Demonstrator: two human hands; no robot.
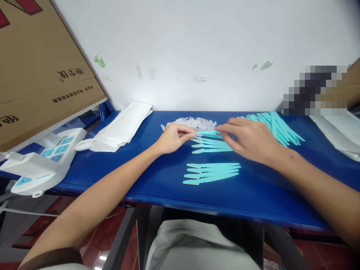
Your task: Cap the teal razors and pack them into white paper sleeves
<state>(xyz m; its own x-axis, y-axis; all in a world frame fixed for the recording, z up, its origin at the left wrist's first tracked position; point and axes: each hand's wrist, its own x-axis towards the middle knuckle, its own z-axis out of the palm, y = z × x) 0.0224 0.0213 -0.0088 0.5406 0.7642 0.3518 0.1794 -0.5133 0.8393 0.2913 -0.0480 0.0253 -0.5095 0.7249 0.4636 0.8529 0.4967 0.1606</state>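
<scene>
A teal eyebrow razor spans the gap between my two hands above the blue table. Its left tip is pinched in the thumb and forefinger of my left hand; whether a small cover sits between those fingers is hidden. My right hand has its fingers closed at the razor's other end. Just below lie several more teal razors side by side, partly under my right hand. Nearer the table's front edge is a separate row of razors. Behind my left hand spreads a heap of small translucent caps.
A larger pile of teal razors lies at the back right. White flat packets and a white power strip occupy the left, beside a big cardboard box. More white packaging lies far right. A white wall closes off the back.
</scene>
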